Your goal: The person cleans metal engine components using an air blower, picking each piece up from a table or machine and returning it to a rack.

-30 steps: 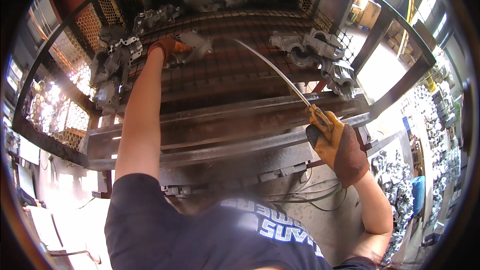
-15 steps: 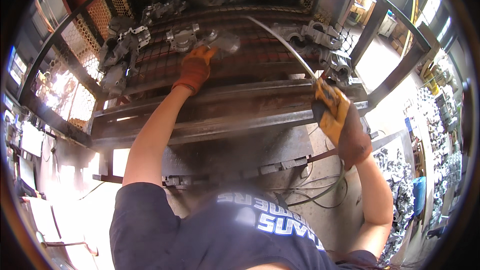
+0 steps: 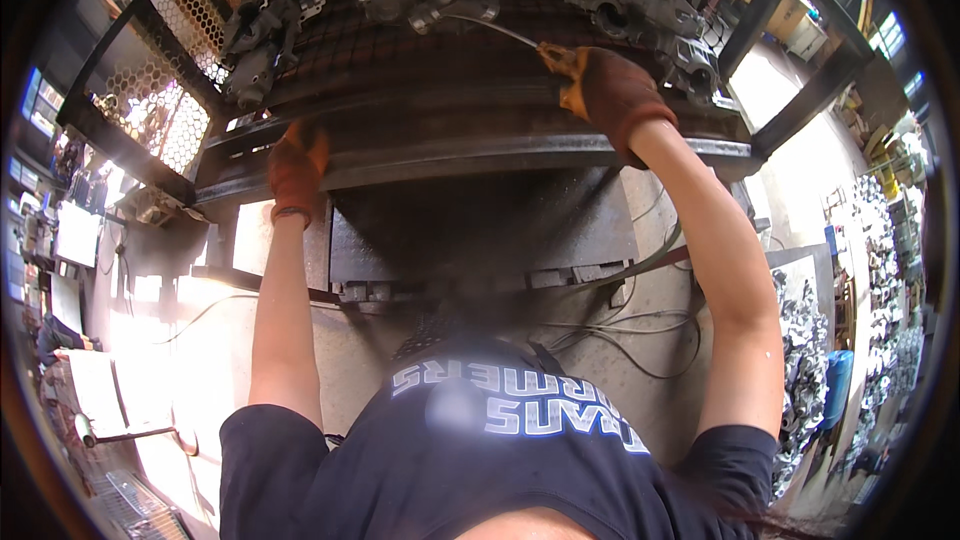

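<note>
Clock read from view centre. Right hand (image 3: 612,90), gloved, 1 o'clock: fingers clamped on a thin metal wand (image 3: 515,35). Its tip meets the outline of a grey casting (image 3: 460,8), 12 o'clock on the mesh rack (image 3: 360,60); can't tell if touching. Left hand (image 3: 297,162), gloved, 10 o'clock, at front rail (image 3: 500,153); dim, can't tell if fingers are apart or together. Casting pile (image 3: 262,52), 10 o'clock; second pile (image 3: 690,52), 1 o'clock.
</note>
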The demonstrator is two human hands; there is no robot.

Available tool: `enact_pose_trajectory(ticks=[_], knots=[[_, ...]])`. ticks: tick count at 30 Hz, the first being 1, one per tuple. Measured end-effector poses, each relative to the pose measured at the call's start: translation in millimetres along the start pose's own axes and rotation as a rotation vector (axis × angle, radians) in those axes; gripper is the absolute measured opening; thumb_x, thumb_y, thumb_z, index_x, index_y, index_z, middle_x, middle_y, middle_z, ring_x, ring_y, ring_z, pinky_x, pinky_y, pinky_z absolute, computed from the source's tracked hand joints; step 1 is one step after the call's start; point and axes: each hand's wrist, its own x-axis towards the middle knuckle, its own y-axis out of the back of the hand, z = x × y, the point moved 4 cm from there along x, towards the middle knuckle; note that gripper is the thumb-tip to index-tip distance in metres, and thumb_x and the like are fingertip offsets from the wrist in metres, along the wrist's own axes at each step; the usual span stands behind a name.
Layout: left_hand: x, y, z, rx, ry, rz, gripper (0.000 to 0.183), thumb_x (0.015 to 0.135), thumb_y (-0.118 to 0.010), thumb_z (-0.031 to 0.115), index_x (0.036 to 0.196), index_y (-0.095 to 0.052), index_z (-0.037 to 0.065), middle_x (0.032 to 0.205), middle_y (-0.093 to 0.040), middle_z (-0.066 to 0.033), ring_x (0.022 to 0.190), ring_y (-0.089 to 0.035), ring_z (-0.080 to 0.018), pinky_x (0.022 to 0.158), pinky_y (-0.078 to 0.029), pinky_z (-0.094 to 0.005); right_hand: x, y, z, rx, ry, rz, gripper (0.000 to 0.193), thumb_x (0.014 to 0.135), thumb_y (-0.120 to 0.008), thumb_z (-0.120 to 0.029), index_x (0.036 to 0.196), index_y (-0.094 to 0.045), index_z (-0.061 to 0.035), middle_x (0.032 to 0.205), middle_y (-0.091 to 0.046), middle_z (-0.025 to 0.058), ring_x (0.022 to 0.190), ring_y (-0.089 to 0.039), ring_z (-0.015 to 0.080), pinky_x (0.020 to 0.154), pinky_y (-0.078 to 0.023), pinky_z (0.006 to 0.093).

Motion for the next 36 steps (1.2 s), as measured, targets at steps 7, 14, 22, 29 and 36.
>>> enact_pose_trajectory(ticks=[7, 14, 22, 29, 36], knots=[[-1, -13, -6, 0.245, 0.161, -0.053, 0.042, 0.087, -0.058, 0.044, 0.114, -0.065, 0.013, 0.103, -0.068, -0.0192, 0.097, -0.065, -0.0365, 0.083, -0.052, -0.0439, -10, -14, -21, 0.064, -0.107, -0.075, 0.037, 0.077, -0.072, -0.028, 0.109, -0.065, -0.0097, 0.100, -0.068, 0.0179, 0.097, -0.063, 0.0381, 0.083, -0.051, 0.0425], [3, -20, -19, 0.269, 0.064, -0.086, 0.038, 0.087, -0.059, 0.044, 0.109, -0.067, 0.013, 0.096, -0.069, -0.0183, 0.093, -0.065, -0.0375, 0.079, -0.052, -0.0452, -9, -20, -12, -0.040, -0.248, -0.011, 0.035, 0.079, -0.066, -0.030, 0.110, -0.067, -0.0147, 0.107, -0.068, 0.0167, 0.100, -0.065, 0.0357, 0.083, -0.052, 0.0453], [-2, 0, -15, -0.045, -0.033, -0.009, 0.040, 0.086, -0.058, 0.043, 0.106, -0.064, 0.009, 0.099, -0.068, -0.0202, 0.096, -0.064, -0.0386, 0.083, -0.051, -0.0457, -18, -24, -21, -0.017, -0.181, 0.205, 0.036, 0.079, -0.067, -0.033, 0.111, -0.067, -0.0146, 0.104, -0.068, 0.0159, 0.099, -0.065, 0.0367, 0.082, -0.053, 0.0440], [-1, 51, -60, 0.114, 0.045, -0.094, 0.029, 0.084, -0.063, 0.037, 0.098, -0.065, 0.012, 0.088, -0.068, -0.0185, 0.089, -0.066, -0.0382, 0.076, -0.052, -0.0456, 0, -4, -101, 0.028, -0.121, 0.272, 0.041, 0.080, -0.067, -0.034, 0.116, -0.065, -0.0142, 0.103, -0.068, 0.0177, 0.098, -0.065, 0.0373, 0.082, -0.053, 0.0427], [-3, 53, -52, 0.062, 0.094, -0.051, 0.023, 0.087, -0.059, 0.033, 0.090, -0.066, 0.011, 0.087, -0.069, -0.0173, 0.088, -0.066, -0.0384, 0.076, -0.052, -0.0454, 27, -43, -163, -0.196, -0.290, 0.011, 0.044, 0.082, -0.066, -0.037, 0.125, -0.059, -0.0363, 0.116, -0.067, 0.0018, 0.106, -0.065, 0.0288, 0.084, -0.054, 0.0437]])
